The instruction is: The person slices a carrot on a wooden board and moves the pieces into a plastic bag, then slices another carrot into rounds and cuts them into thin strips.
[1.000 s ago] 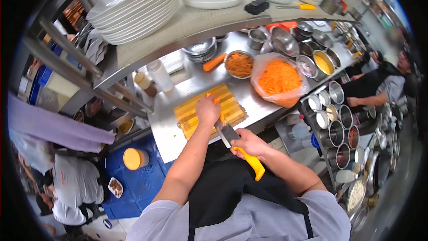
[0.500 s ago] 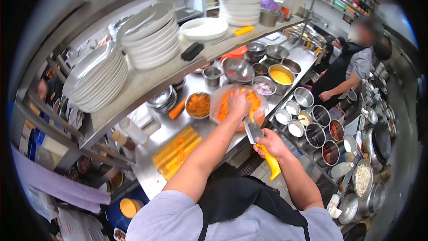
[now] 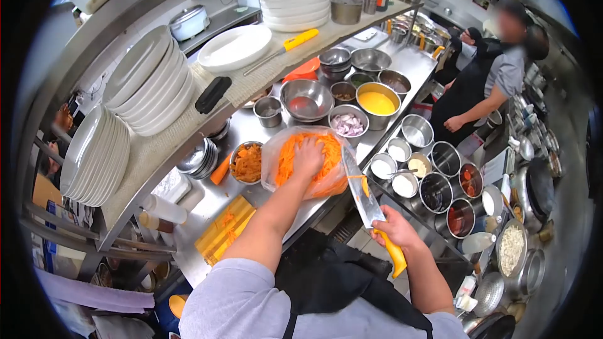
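While the right hand (image 3: 397, 229) grips the knife (image 3: 363, 201), carrot bits clinging to its blade, the left hand (image 3: 309, 157) rests, fingers loosely spread, on carrot shreds (image 3: 326, 172) in a clear bag (image 3: 271, 166). The bag sits on the steel bench (image 3: 196, 267), beyond the cutting board (image 3: 217, 235). Plates (image 3: 295, 0) stack on a shelf (image 3: 141, 176); a person (image 3: 480, 94) stands farther off. A second ago, the left hand was over the board.

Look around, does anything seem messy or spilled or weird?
Two little things: orange shreds lie loose on the cutting board, away from the pile in the plastic bag, and an orange strip clings to the knife in the right hand. Nothing looks clearly broken.
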A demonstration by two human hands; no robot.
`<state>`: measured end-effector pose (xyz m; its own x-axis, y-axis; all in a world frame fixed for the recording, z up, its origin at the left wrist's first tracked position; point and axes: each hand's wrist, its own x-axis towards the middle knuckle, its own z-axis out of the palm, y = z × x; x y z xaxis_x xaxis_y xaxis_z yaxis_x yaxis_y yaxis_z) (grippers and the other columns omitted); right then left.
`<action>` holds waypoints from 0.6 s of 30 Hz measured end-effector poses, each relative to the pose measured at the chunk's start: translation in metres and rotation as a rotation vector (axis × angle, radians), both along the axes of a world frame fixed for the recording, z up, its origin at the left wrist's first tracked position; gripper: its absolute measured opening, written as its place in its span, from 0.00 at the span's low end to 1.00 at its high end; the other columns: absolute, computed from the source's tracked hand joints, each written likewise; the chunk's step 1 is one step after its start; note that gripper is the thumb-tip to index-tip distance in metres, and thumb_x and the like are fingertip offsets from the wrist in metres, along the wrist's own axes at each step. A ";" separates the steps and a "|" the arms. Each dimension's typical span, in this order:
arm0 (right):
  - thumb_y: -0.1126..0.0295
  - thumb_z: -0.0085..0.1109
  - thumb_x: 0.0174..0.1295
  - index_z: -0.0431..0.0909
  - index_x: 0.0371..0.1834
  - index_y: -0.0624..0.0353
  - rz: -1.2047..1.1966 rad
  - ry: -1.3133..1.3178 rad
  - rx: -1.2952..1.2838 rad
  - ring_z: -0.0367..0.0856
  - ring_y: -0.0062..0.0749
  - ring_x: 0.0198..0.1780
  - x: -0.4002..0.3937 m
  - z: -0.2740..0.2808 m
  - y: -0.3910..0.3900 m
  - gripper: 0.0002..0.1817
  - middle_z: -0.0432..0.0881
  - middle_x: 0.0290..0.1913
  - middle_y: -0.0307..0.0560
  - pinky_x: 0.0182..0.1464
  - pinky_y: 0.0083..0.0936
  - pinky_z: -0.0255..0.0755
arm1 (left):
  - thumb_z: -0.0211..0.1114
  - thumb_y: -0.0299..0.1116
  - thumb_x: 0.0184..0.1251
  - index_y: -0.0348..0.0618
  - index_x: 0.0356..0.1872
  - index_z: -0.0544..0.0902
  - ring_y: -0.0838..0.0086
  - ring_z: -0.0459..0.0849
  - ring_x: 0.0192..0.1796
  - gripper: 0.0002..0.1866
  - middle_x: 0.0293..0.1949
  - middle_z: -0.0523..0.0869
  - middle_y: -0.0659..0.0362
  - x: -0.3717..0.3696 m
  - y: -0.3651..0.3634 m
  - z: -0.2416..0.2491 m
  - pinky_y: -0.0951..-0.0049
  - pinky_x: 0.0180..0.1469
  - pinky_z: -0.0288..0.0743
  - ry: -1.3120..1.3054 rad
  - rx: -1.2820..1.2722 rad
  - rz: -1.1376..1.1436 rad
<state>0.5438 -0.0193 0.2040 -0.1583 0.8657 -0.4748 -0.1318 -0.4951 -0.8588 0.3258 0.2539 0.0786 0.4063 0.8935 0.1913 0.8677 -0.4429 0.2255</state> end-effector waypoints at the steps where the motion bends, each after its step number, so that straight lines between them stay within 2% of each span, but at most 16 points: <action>1: 0.75 0.57 0.71 0.67 0.55 0.61 0.001 0.014 -0.006 0.75 0.24 0.20 0.003 -0.002 0.004 0.13 0.81 0.28 0.47 0.22 0.24 0.69 | 0.67 0.44 0.68 0.52 0.62 0.83 0.56 0.69 0.75 0.22 0.70 0.77 0.54 0.003 0.005 0.000 0.36 0.75 0.60 0.016 0.008 0.008; 5: 0.75 0.57 0.71 0.67 0.55 0.62 -0.002 -0.034 0.013 0.75 0.24 0.20 0.007 -0.002 0.019 0.13 0.80 0.28 0.47 0.22 0.24 0.70 | 0.67 0.46 0.68 0.51 0.64 0.82 0.57 0.68 0.76 0.25 0.72 0.76 0.54 0.006 0.011 0.004 0.38 0.76 0.59 0.036 -0.026 0.017; 8: 0.75 0.57 0.71 0.68 0.55 0.63 0.026 -0.078 0.049 0.75 0.24 0.20 0.012 -0.004 0.031 0.13 0.81 0.28 0.47 0.22 0.24 0.70 | 0.69 0.48 0.65 0.51 0.67 0.80 0.56 0.68 0.77 0.29 0.74 0.74 0.53 -0.008 0.030 0.016 0.38 0.77 0.59 -0.008 -0.127 -0.060; 10: 0.74 0.57 0.72 0.68 0.56 0.63 0.030 -0.069 0.051 0.76 0.24 0.20 0.014 -0.013 0.039 0.14 0.81 0.28 0.47 0.23 0.24 0.71 | 0.70 0.47 0.64 0.53 0.69 0.79 0.54 0.69 0.77 0.31 0.76 0.73 0.52 -0.024 0.050 0.019 0.43 0.77 0.61 -0.146 -0.340 -0.234; 11: 0.74 0.57 0.72 0.68 0.54 0.61 0.040 -0.069 0.038 0.75 0.24 0.20 0.012 -0.012 0.043 0.12 0.81 0.28 0.47 0.22 0.24 0.70 | 0.70 0.47 0.64 0.53 0.69 0.79 0.54 0.69 0.77 0.31 0.76 0.73 0.52 -0.030 0.052 0.025 0.43 0.77 0.61 -0.133 -0.342 -0.233; 13: 0.73 0.57 0.72 0.69 0.53 0.58 0.070 -0.052 0.018 0.74 0.24 0.19 0.009 -0.015 0.052 0.11 0.81 0.27 0.48 0.22 0.25 0.69 | 0.69 0.43 0.65 0.54 0.68 0.79 0.52 0.71 0.76 0.29 0.75 0.74 0.49 -0.036 0.032 0.072 0.49 0.77 0.63 -0.128 -0.275 -0.157; 16: 0.73 0.57 0.72 0.69 0.53 0.57 0.109 0.029 0.021 0.74 0.24 0.19 0.001 -0.022 0.069 0.11 0.81 0.28 0.48 0.22 0.25 0.69 | 0.72 0.40 0.64 0.50 0.69 0.79 0.51 0.73 0.74 0.30 0.73 0.75 0.47 -0.029 0.010 0.105 0.55 0.76 0.66 -0.253 -0.141 -0.227; 18: 0.72 0.56 0.72 0.68 0.54 0.60 0.141 0.084 0.031 0.76 0.26 0.21 -0.004 -0.027 0.081 0.12 0.81 0.29 0.50 0.22 0.25 0.72 | 0.72 0.40 0.64 0.51 0.68 0.79 0.53 0.72 0.75 0.29 0.72 0.75 0.47 -0.009 -0.014 0.112 0.57 0.77 0.65 -0.253 -0.087 -0.243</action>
<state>0.5396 0.0616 0.1770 -0.3175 0.8461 -0.4282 -0.1346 -0.4872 -0.8629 0.3167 0.2402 0.1901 0.5581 0.7940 0.2410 0.6513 -0.5991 0.4657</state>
